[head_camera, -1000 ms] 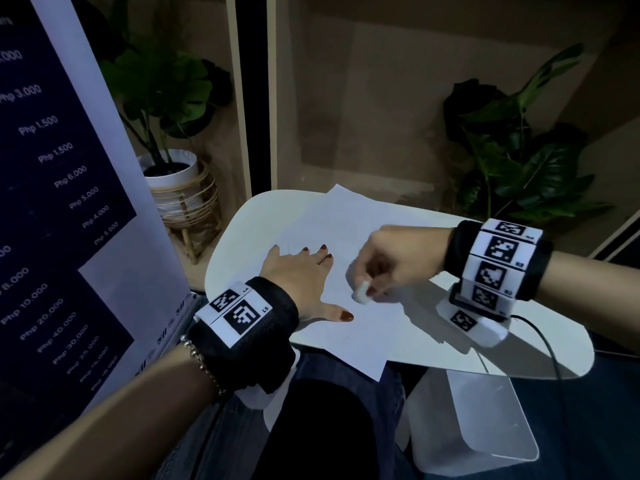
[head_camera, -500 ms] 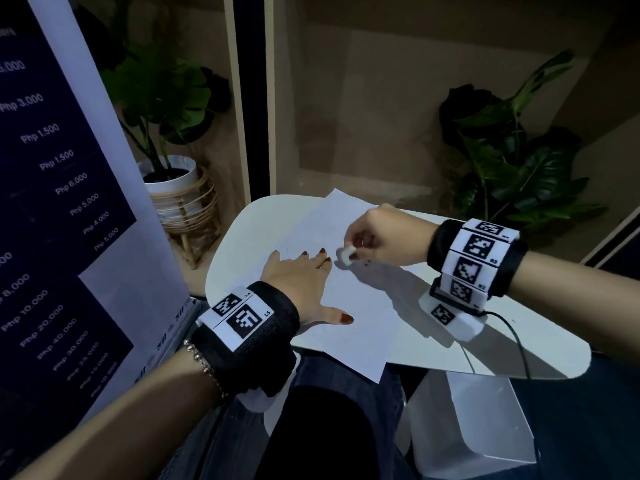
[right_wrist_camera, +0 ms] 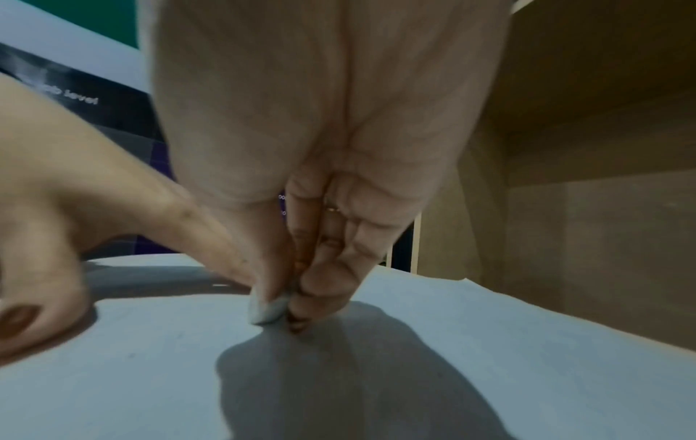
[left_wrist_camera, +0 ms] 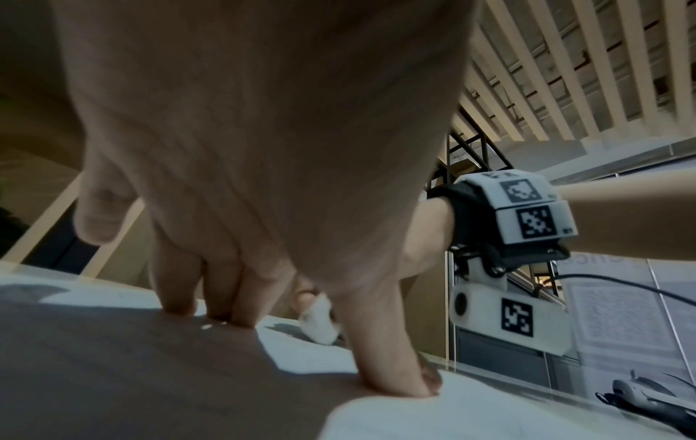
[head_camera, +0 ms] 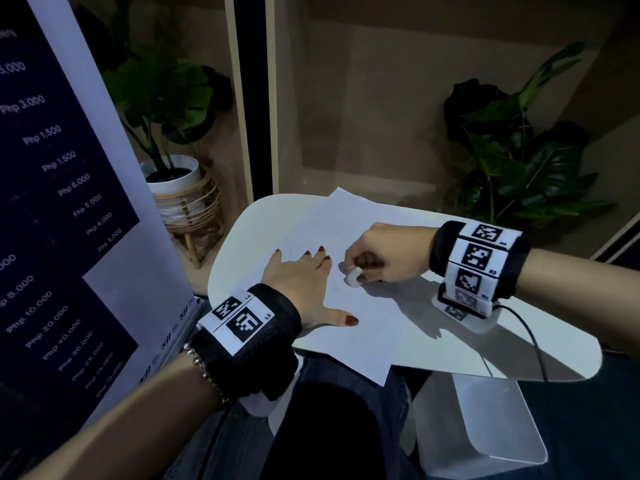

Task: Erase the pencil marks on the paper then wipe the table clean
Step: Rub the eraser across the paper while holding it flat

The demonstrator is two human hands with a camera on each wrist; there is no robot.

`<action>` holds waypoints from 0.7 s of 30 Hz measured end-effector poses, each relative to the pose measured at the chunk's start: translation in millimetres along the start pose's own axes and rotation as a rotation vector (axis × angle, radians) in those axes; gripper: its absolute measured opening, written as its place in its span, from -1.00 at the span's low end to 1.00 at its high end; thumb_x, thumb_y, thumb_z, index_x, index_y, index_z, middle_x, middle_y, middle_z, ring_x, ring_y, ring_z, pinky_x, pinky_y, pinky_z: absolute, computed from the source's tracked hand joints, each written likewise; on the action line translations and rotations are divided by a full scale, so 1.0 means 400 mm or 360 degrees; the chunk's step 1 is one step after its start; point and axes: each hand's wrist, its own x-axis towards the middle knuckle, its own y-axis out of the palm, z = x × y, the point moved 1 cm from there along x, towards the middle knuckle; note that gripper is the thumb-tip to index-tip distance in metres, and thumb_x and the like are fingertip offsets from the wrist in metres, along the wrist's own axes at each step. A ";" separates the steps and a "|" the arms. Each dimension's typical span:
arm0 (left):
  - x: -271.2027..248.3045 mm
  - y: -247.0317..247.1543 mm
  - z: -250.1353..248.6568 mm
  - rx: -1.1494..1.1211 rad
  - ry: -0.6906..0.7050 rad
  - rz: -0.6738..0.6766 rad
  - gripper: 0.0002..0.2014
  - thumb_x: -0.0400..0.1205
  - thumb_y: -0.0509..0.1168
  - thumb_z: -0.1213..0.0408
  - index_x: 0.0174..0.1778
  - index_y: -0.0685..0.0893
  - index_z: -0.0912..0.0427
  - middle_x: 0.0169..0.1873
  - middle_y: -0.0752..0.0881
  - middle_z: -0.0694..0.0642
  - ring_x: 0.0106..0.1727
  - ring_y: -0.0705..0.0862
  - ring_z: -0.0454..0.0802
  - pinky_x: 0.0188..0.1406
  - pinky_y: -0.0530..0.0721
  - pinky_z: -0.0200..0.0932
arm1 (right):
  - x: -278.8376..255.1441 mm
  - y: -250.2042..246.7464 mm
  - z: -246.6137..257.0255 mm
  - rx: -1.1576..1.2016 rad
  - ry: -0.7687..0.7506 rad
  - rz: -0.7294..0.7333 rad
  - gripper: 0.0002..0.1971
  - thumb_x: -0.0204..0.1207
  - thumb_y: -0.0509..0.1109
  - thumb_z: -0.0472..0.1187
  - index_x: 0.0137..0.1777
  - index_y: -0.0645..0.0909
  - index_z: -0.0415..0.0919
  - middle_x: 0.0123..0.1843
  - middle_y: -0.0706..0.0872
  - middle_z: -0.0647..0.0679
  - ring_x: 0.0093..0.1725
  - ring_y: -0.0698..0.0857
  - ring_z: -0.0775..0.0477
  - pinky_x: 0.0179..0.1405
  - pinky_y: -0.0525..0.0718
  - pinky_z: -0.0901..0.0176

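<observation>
Pinching the eraser [head_camera: 352,277], right hand [head_camera: 388,255] works beside flat left hand [head_camera: 304,282].

Your paper [head_camera: 346,233] is lying on the table [head_camera: 242,237]; L hand [head_camera: 301,282] is resting on it, R hand [head_camera: 384,254] w/ eraser [head_camera: 351,277] just beside, to its right.

The paper [head_camera: 349,237] looks thin, matt and smooth. The counter [head_camera: 242,244] beneath it is smooth white with a faint sheen, seemingly plastic. The eraser [head_camera: 352,277] is a soft-looking, matt white lump. At ten o'clock, a glossy white pot [head_camera: 176,174] sits in a woven cane stand [head_camera: 194,216].
</observation>
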 end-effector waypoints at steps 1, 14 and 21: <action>0.000 0.000 0.000 -0.0007 0.0001 -0.0006 0.06 0.51 0.01 -0.53 0.75 -0.18 0.09 0.73 -0.18 -0.01 0.74 -0.05 -0.02 0.68 -0.10 0.25 | -0.014 0.001 0.005 -0.0001 -0.0026 0.0049 -0.92 0.58 0.40 -0.22 -0.06 0.69 -0.02 -0.30 0.64 0.12 -0.33 0.54 0.24 -0.28 0.40 0.45; 0.003 0.006 -0.004 -0.0010 -0.0011 -0.0039 0.05 0.50 -0.01 -0.55 0.75 -0.19 0.03 0.73 -0.20 0.00 0.74 -0.08 0.03 0.67 -0.14 0.27 | -0.070 -0.018 0.011 0.0094 0.0028 0.0054 -0.90 0.48 0.49 -0.20 -0.05 0.73 0.00 -0.38 0.67 0.21 -0.37 0.59 0.29 -0.24 0.50 0.35; 0.002 0.008 -0.003 0.0010 0.0008 -0.0032 -0.02 0.49 -0.06 -0.57 0.73 -0.20 -0.15 0.73 -0.19 0.01 0.74 -0.09 0.07 0.65 -0.14 0.30 | 0.020 -0.020 -0.032 0.0173 0.0135 -0.0155 -0.89 0.56 0.45 -0.12 0.06 0.73 -0.03 -0.28 0.80 0.11 -0.35 0.59 0.46 -0.36 0.41 0.60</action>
